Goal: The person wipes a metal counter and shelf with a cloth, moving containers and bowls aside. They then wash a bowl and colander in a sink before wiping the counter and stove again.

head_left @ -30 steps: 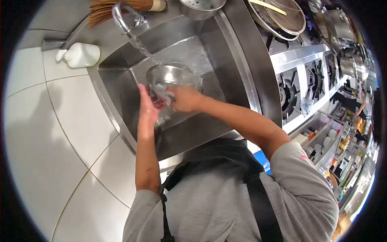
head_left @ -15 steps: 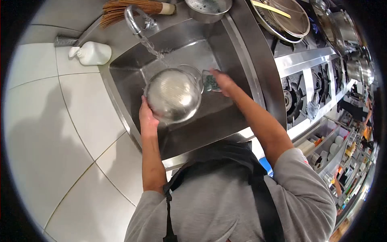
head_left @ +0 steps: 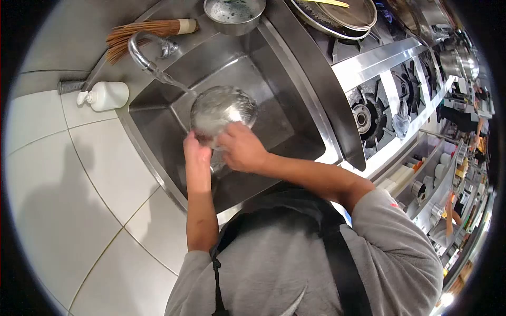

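Note:
A round stainless steel bowl (head_left: 219,108) is tilted over the sink (head_left: 295,138), and running water strikes its far left side. My left hand (head_left: 197,150) grips the bowl's near left edge. Closed and slightly blurred, my right hand (head_left: 242,148) presses against the near right side of the bowl. What its fingers hold is hidden, and the dark green scouring pad is out of sight. Part of another shiny metal piece (head_left: 216,160) shows beneath my hands in the sink. The chrome faucet (head_left: 141,55) is running.
A white pump bottle (head_left: 109,96) and a twig brush (head_left: 150,32) lie left of the sink. A metal pot (head_left: 234,15) with sudsy water stands at its back edge. To the right are a stove burner (head_left: 362,117) and a pan with a strainer (head_left: 350,16).
My right hand has moved left, from beside the scouring pad to the bowl's near side. The bowl has tilted and come under the water stream. The camera view has shifted.

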Action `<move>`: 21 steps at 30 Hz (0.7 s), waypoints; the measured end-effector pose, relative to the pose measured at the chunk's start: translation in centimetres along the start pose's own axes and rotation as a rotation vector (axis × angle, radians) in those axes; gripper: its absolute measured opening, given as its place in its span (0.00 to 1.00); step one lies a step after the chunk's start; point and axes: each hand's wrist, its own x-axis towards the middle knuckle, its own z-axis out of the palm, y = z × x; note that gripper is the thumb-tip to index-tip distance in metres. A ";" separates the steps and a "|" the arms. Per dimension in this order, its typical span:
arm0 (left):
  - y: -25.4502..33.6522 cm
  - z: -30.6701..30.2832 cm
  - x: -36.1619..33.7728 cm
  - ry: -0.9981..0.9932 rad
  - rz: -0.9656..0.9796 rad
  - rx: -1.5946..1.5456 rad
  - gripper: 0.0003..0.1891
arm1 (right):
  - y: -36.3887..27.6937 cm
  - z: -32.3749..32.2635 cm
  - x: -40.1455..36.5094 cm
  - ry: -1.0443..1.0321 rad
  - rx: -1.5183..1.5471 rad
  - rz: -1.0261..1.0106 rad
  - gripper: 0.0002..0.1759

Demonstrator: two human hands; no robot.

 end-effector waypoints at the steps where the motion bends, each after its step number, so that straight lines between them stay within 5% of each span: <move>1: -0.2 -0.3 -0.8 0.029 0.030 -0.026 0.20 | 0.9 -0.3 -1.7 0.075 0.027 0.060 0.22; 4: -0.7 1.3 -6.3 0.164 0.031 -0.037 0.23 | 5.1 0.5 -3.4 0.311 0.067 0.356 0.23; 7: -1.1 3.9 -10.8 0.010 -0.031 0.036 0.24 | 7.0 -3.0 0.9 0.363 0.137 0.549 0.24; 11: -2.2 4.7 -9.1 -0.151 0.051 0.259 0.24 | 6.7 -3.9 6.6 0.045 0.159 0.384 0.18; 14: -3.0 5.9 -6.3 -0.089 0.084 0.213 0.21 | 2.0 -1.6 5.8 -0.061 -0.145 -0.029 0.19; 17: -1.2 5.6 -6.0 -0.022 -0.033 0.034 0.23 | 0.3 -1.6 1.8 0.178 0.017 -0.111 0.21; 21: -0.5 4.5 -8.5 0.015 -0.121 0.094 0.23 | 6.0 -3.2 0.1 0.298 -0.062 0.256 0.21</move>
